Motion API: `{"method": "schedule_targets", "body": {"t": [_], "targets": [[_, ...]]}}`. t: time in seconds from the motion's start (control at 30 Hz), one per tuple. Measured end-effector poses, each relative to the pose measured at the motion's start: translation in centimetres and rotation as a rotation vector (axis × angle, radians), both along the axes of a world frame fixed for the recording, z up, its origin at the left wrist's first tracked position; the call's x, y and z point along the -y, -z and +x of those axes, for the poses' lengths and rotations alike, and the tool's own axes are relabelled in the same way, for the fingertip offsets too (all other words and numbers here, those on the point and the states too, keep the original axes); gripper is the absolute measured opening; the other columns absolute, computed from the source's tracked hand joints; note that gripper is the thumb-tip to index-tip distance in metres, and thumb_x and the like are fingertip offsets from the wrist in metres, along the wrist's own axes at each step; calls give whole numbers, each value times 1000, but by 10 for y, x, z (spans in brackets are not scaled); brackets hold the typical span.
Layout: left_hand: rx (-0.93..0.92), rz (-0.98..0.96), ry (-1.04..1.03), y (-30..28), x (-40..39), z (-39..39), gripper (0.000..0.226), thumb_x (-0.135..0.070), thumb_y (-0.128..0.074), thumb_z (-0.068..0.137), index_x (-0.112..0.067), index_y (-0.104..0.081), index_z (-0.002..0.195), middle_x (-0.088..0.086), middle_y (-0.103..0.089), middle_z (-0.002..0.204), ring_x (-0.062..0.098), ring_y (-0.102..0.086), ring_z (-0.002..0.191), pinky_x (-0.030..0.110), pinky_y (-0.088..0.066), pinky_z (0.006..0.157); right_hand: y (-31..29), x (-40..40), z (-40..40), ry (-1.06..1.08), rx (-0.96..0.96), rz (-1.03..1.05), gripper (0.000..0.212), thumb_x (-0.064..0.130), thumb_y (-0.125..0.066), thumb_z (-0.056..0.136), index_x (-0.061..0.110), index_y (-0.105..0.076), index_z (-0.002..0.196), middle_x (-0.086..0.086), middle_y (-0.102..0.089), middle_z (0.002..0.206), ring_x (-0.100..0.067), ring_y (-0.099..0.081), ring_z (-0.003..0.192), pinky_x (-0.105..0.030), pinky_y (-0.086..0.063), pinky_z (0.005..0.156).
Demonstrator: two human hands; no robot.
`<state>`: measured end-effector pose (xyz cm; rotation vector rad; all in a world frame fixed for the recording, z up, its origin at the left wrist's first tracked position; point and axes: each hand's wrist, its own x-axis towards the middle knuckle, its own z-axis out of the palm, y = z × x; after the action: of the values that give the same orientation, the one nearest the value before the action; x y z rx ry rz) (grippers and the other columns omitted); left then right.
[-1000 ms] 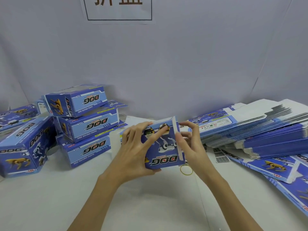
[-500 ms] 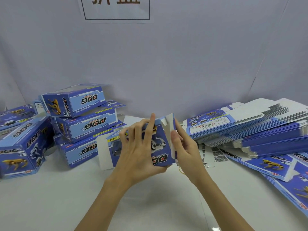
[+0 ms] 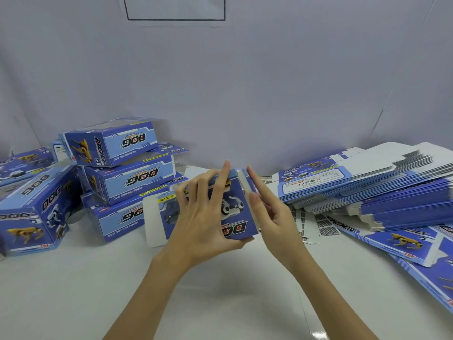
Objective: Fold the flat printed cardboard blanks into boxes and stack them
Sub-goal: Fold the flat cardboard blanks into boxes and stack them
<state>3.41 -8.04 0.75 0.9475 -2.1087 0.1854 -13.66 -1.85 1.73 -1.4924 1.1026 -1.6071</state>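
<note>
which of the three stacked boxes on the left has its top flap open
The top box of the three-high stack: its lid flap juts out level over an open cavity. The middle box and bottom box are covered by boxes above.

Even, soft, cool overhead light is filling the scene, bright enough, no hard glare. Faint shadows are pooling under the left hand point(image 3: 203, 217) and right hand point(image 3: 272, 214) on the white table point(image 3: 73, 290). Wide-angle lens is bowing the edges. Whole frame is looking slightly soft; fingers are showing mild motion blur.
</note>
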Motion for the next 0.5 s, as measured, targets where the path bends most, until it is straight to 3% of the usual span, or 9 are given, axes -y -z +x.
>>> {"method": "schedule_targets", "body": {"t": [0.1,0.27,0.4,0.5], "targets": [[-4,1,-19,1,0,0,133,-93,-59,64,-26,-7,167,-1,-35,150,13,-26,139,52,-29,118,4,0,6,-34,7,16,53,32,-53,105,41,-47,156,8,-71,136,-20,-73,118,-29,-64,80],[39,-10,-22,-1,-4,1,127,-92,-55,67,-25,-13,166,0,-36,150,20,-34,139,56,-31,116,7,-1,11,-26,47,11,49,28,-50,108,36,-48,156,10,-66,143,-10,-68,125,-24,-61,88],[95,-38,0,-2,-10,-4,126,-88,-60,67,-21,-18,165,5,-38,151,25,-36,138,53,-26,116,11,0,15,-5,72,71,45,36,-40,112,50,-42,155,4,-54,152,-12,-64,130,-43,-60,101],[146,-48,1,-2,-12,-5,129,-85,-68,66,-18,-19,165,8,-39,151,28,-38,138,47,-18,115,15,-1,13,-19,26,67,49,45,-36,110,54,-36,157,7,-50,153,-9,-60,133,-40,-60,100]]}}
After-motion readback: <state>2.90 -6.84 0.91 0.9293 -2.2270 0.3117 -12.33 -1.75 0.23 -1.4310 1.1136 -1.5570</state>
